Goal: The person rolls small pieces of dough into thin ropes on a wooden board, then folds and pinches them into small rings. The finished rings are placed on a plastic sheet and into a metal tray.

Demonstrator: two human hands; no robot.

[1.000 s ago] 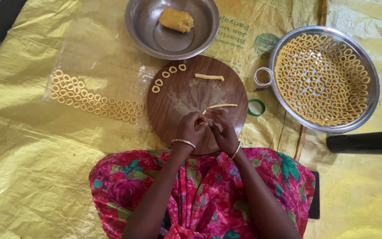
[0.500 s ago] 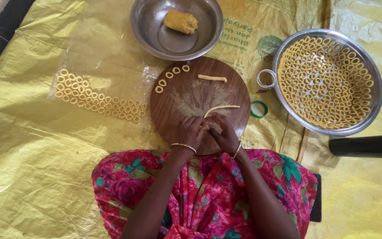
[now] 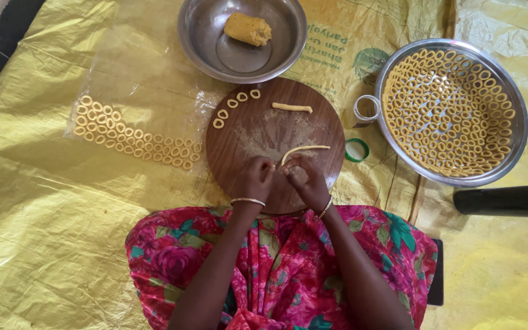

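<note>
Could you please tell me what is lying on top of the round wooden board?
On the wooden board lie four dough rings, a short dough stick and a thin dough rope. Both hands cover the rope's near end and the board beneath.

A round wooden board [image 3: 258, 131] is set on a plastic sheet [image 3: 44, 201]; both hands [image 3: 255, 178] [image 3: 305, 180] are held together at its near edge, pinching a dough rope [image 3: 304, 150]; a shorter dough stick [image 3: 292, 108] and four dough rings [image 3: 234, 105] lie farther back; behind the board a steel bowl [image 3: 206, 43] holds a dough lump [image 3: 247, 29]; rows of rings [image 3: 132, 137] lie to the left; a colander [image 3: 514, 110] filled with rings sits to the right, with a small lid [image 3: 356, 150] between it and the board
</note>
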